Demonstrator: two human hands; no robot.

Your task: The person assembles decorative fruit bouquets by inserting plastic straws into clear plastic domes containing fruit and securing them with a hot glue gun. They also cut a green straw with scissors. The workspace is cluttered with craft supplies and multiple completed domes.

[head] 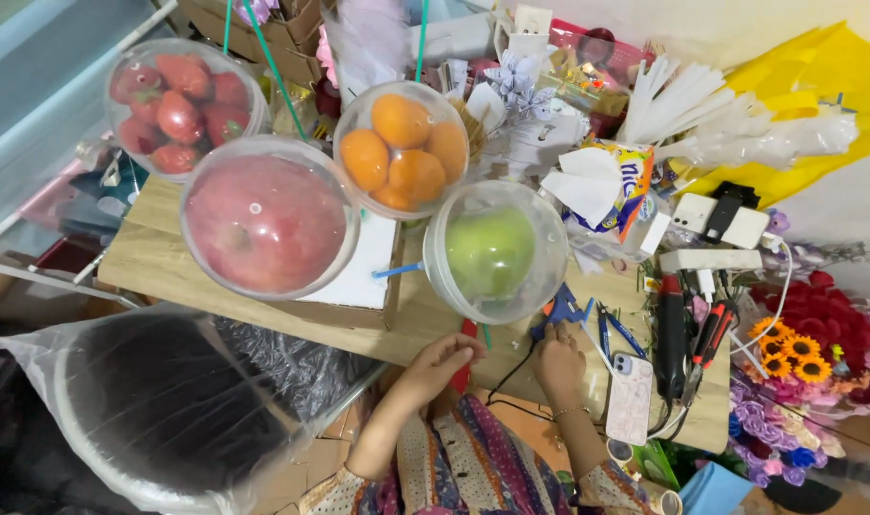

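A: Where are the hands?

B: Both sit at the near edge of the wooden bench (168,262). The left hand (442,361) is loosely curled, its fingertips touching a thin red stick (466,355) at the bench edge; I cannot tell whether it truly grips it. The right hand (559,358) is closed around the blue glue gun (561,310), whose black cord (511,374) trails toward the near side.

A: And what is just beyond them?

B: A clear globe holding a green apple (490,251), on a green stick, stands just beyond both hands. To its left, a larger clear globe with a red apple (265,221). Farther off, a globe of oranges (402,148), and at far left a globe of strawberries (182,103).

A: Anything on the right?

B: A phone in a pale patterned case (631,398) lies just right of the right hand, beside blue-handled pliers (611,331) and a black tool with a red tip (671,334). Past them, sunflowers (788,348) and red roses (821,310), and white wrapping sheets (731,119) on the far right.

A: And near left?

B: A black bin lined with clear plastic (158,410), below the bench.
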